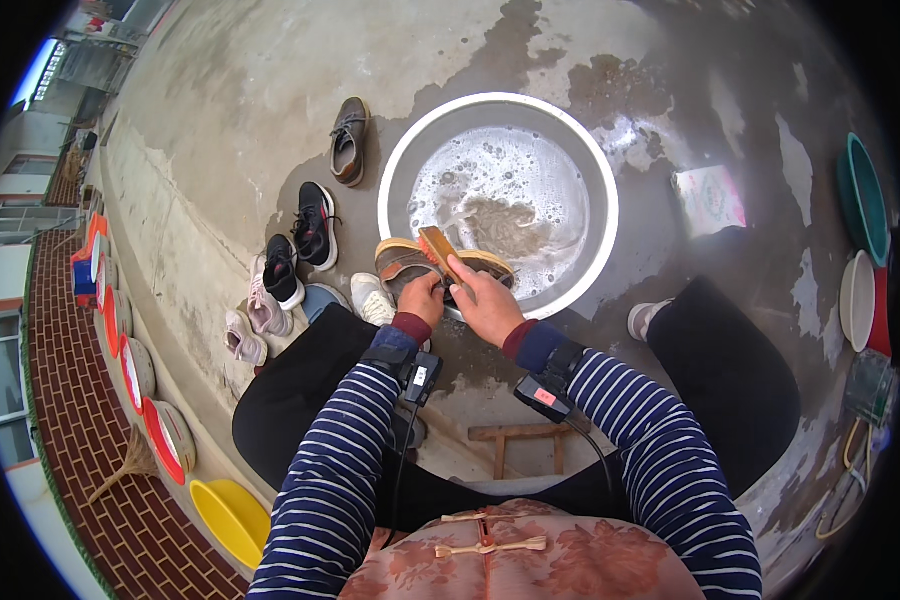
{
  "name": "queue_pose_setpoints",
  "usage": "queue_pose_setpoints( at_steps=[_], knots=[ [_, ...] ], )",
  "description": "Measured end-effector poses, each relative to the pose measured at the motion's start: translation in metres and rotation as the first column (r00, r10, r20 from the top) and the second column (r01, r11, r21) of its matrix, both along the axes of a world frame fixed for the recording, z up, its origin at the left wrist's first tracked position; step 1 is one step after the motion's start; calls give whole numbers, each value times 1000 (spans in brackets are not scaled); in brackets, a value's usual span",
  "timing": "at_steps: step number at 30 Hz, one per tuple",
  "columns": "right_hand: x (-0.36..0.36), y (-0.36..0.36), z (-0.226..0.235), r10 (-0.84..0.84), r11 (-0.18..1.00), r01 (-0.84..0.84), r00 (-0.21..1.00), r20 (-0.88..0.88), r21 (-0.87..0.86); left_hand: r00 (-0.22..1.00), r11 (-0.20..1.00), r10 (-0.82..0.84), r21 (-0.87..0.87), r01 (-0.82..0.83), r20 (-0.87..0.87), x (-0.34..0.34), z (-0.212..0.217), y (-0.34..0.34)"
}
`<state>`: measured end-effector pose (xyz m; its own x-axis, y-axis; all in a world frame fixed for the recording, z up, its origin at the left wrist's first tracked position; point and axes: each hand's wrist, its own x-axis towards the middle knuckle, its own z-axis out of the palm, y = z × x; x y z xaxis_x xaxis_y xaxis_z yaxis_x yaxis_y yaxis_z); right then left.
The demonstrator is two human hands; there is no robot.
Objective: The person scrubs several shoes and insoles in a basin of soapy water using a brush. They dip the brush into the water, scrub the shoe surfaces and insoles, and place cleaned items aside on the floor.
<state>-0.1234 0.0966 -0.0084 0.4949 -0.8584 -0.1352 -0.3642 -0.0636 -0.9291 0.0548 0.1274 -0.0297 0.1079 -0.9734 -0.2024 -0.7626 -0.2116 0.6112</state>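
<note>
My left hand (422, 299) is closed on a grey-brown shoe (402, 262) with a tan sole edge, held over the near rim of a round metal basin (610, 205). Foamy, cloudy water fills the basin's bottom. In my right hand (490, 305) is a wooden scrubbing brush (436, 243) with reddish bristles, its head against or just above the shoe. My fingers and the brush cover the shoe's middle, so whether the bristles touch it I cannot tell.
Left of the basin stand a brown shoe (349, 142), black sneakers (315, 225), pale pink sneakers (266, 300) and a white shoe (373, 298). A pink-white packet (710, 197) lies on wet concrete at right. Beyond it are a green basin (863, 198) and a white one (856, 300).
</note>
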Motion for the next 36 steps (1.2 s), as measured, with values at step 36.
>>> queue_pose_setpoints(
  at_steps=[36],
  knots=[
    [-74, -60, -65, -248, 692, 221, 967, -61, 687, 719, 979, 204, 151, -138, -664, 24, 70, -66]
  ],
)
